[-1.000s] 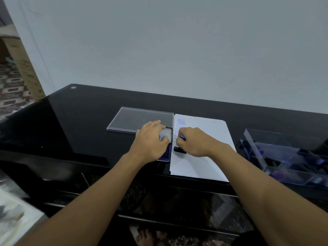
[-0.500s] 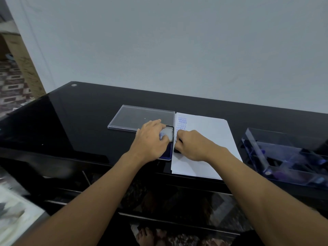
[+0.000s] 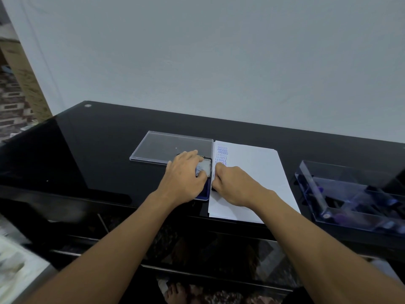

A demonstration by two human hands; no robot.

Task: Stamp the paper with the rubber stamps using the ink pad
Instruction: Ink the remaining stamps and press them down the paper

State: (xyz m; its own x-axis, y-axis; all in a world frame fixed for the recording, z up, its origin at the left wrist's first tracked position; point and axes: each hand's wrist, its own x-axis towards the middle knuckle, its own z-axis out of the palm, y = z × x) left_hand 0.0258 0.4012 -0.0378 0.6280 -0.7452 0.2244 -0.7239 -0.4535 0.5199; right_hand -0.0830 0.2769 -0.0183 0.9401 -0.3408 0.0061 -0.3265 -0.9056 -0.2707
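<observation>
A white sheet of paper (image 3: 258, 172) lies on the black glass table, with blue prints reading AMENDED and SAMPLE down its left edge. Left of it sits the blue ink pad (image 3: 205, 172). My left hand (image 3: 184, 178) rests on the pad with its fingers spread over it. My right hand (image 3: 232, 185) is curled round a black rubber stamp (image 3: 213, 189) and holds it down on the paper's left edge. Only a dark sliver of the stamp shows under the fingers.
The pad's clear plastic lid (image 3: 166, 148) lies behind the pad. A clear plastic box (image 3: 355, 194) with several purple-handled stamps stands at the right. The table's front edge (image 3: 109, 202) runs just below my wrists, and a grey wall stands behind.
My right hand has moved the stamp left and down onto the paper's edge; its blue handle, visible one second ago, is now covered. My left hand stays on the pad.
</observation>
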